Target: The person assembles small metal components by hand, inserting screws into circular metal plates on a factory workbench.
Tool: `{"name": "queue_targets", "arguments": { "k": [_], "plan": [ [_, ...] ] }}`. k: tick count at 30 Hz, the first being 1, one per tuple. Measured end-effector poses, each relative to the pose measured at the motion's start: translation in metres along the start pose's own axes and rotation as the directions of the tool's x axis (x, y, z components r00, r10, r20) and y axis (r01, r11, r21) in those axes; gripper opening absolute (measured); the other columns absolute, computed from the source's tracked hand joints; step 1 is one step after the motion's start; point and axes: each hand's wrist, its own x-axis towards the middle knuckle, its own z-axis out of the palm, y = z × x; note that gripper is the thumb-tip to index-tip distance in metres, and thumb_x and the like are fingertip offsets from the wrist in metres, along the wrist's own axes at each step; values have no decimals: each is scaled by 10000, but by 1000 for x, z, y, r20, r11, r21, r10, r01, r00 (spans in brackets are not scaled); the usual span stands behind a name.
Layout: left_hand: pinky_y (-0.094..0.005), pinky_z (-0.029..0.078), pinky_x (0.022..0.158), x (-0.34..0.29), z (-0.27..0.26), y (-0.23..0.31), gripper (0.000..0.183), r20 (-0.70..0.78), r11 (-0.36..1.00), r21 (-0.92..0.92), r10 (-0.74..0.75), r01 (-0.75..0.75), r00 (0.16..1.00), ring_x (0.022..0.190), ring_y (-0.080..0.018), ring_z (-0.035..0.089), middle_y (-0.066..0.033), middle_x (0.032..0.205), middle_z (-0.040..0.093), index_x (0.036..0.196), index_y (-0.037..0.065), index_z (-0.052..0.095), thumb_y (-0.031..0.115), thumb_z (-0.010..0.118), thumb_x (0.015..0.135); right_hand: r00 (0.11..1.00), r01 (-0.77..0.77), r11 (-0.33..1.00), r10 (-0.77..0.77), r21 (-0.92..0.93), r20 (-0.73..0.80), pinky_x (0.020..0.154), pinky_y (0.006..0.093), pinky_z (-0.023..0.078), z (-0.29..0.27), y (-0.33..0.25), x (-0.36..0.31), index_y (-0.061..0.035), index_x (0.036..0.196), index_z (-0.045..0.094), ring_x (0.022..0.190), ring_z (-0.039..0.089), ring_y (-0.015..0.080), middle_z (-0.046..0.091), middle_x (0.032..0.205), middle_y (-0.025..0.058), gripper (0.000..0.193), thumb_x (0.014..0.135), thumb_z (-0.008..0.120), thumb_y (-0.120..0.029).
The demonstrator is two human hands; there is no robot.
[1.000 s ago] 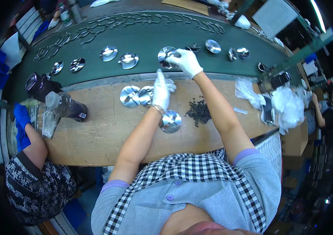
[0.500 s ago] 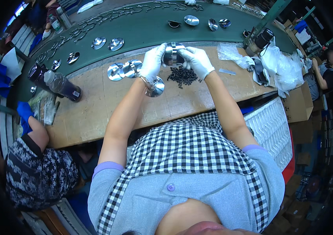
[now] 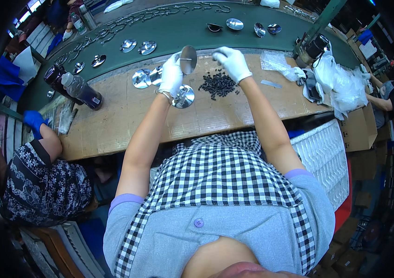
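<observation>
My left hand [image 3: 172,78], in a white glove, grips a round shiny metal disc [image 3: 188,59] by its left side and holds it up on edge above the table. My gloved right hand [image 3: 233,65] is raised to the right of the disc, apart from it. Its fingers are pinched together; a dark spot shows at their tips, too small to name. Below the right hand lies a heap of small black cylindrical pieces [image 3: 219,85]. Close to my left wrist rest shiny metal discs, one [image 3: 184,96] just under it and others [image 3: 141,78] to its left.
Beyond the cardboard-covered table [image 3: 127,125] runs a green belt [image 3: 178,34] with chrome discs [image 3: 147,47] and curved metal parts. Bottles [image 3: 82,90] stand at left. Plastic bags [image 3: 333,85] and a thin metal strip [image 3: 271,84] lie at right. A co-worker [image 3: 44,180] sits at left.
Both hands were together on the metal disc. The right hand has let go and moved right; the left has shifted slightly left and turned the disc on edge.
</observation>
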Motion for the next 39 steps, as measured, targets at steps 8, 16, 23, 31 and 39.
{"name": "queue_targets", "arguments": {
  "k": [8,16,23,31,39],
  "plan": [
    [-214,465,652,14,-6,-4,317,11,975,-95,-201,201,980,774,-56,547,-15,948,643,1203,32,586,225,521,959,975,65,714,103,-698,197,831,416,488,29,51,12,-96,948,690,942,613,337,666,989,140,226,821,598,-259],
    [-227,516,712,34,0,-13,297,-57,906,-219,-384,363,922,871,-102,624,-50,1024,647,1195,10,571,163,437,978,976,-184,976,195,-118,96,737,353,509,41,49,31,15,963,616,820,658,262,677,914,159,190,867,586,-147],
    [-311,492,875,41,-1,-49,305,-50,970,244,25,-12,998,991,-234,621,-126,1092,644,1193,12,571,163,422,974,963,-269,873,241,407,122,718,255,519,64,19,41,47,1051,657,805,642,132,682,918,93,238,828,652,-37],
    [-339,492,865,43,4,-41,284,-95,936,350,80,-42,992,987,-264,627,-155,1102,639,1175,14,590,136,461,954,953,-295,802,284,520,102,717,261,552,72,15,42,97,1050,641,787,662,161,684,935,133,236,830,635,12],
    [-329,534,665,46,7,-24,298,194,206,903,589,-378,784,789,-226,629,-121,1058,644,1098,-3,613,122,612,828,918,268,931,-325,-248,-227,619,337,505,84,21,39,-61,902,694,681,646,254,675,796,108,160,744,675,-44]
  ]
}}
